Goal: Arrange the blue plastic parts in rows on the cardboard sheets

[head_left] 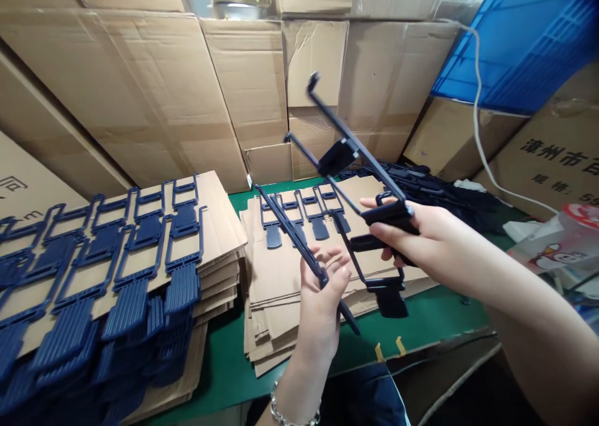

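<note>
left hand [322, 289]: lowest and nearest, at lower centre of the frame; a beaded bracelet [294, 415] shows on the wrist. The fingers are curled narrowly round a slim dark blue plastic frame piece [299, 242], gripped about two thirds of the way down its length.
slim piece, long axis: it runs on a diagonal from the upper left, near the middle of the frame, down to the lower right, where its tip sticks out just below the hand.
right hand [412, 232]: comes in from the lower right, a little higher and further out than the left. It is closed on the clip end of a larger folding frame [355, 158] of the same blue plastic.
larger frame, long axis: it rises from the right hand toward the upper centre of the frame, ending in a small hook; a second limb hangs down below the hand to a flat pad.
relation of the two pieces: the slim piece lies left of and below the larger frame. Their lower ends are near each other between the two hands, but I cannot tell whether they touch. The left hand is the nearer one to that gap.
desk [421, 317]: green surface under both hands.
middle cardboard stack [281, 289]: just beyond the hands, with a row of blue frames laid flat on top.
left cardboard stack [215, 226]: at the left of the frame, covered in many more blue frames.
dark heap of parts [440, 189]: right of centre, further back.
cardboard boxes [154, 95]: along the back.
blue crate [524, 39]: upper right corner.
</note>
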